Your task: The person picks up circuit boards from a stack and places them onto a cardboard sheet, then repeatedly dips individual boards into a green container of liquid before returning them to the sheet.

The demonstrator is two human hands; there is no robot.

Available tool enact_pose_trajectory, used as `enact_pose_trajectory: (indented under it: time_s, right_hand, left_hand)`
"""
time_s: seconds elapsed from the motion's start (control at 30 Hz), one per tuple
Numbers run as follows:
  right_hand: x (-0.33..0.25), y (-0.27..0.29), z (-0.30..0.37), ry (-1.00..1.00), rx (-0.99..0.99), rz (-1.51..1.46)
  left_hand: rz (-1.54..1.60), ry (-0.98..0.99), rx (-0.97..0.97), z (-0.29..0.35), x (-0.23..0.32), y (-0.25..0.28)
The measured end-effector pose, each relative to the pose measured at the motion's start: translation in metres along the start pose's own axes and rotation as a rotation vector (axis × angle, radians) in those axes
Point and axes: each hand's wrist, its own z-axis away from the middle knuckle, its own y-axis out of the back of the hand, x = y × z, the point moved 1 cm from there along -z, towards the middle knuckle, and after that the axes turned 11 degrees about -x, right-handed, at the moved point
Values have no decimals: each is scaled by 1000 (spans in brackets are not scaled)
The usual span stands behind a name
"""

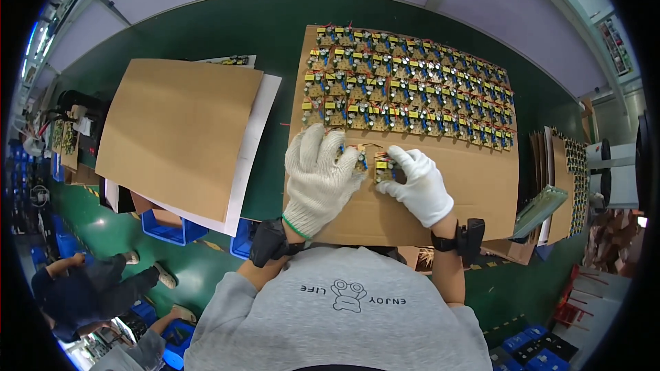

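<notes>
My left hand [317,177], in a knitted glove with a green cuff, is closed, its fingers curled over a small circuit board [361,156] that shows beside its thumb. To the right, my right hand [419,184], in a smooth white glove, pinches another circuit board [383,167] with a yellow part between thumb and fingers. Thin wires show at the top of both boards. Both hands are over a large cardboard sheet [474,182]. Just beyond them, several rows of similar circuit boards [412,89] with blue, yellow and red parts cover the sheet's far half.
On the left lies a stack topped by a cardboard sheet [182,134], with blue bins [165,228] below. Upright cardboard sheets and more boards [576,158] stand at the right. The green worktop [275,34] meets a pale wall panel. Another person [89,282] is at lower left.
</notes>
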Motion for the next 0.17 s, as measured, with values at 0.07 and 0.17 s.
enact_pose_trajectory:
  time_s: [0.07,0.17]
  right_hand:
    - [-1,-8,-8,-10,27,-3]
    - [0,-14,-17,-3,110,52]
  left_hand:
    - [-13,16,18,-1,1,-5]
    - [-73,0,126,-7,-1,-3]
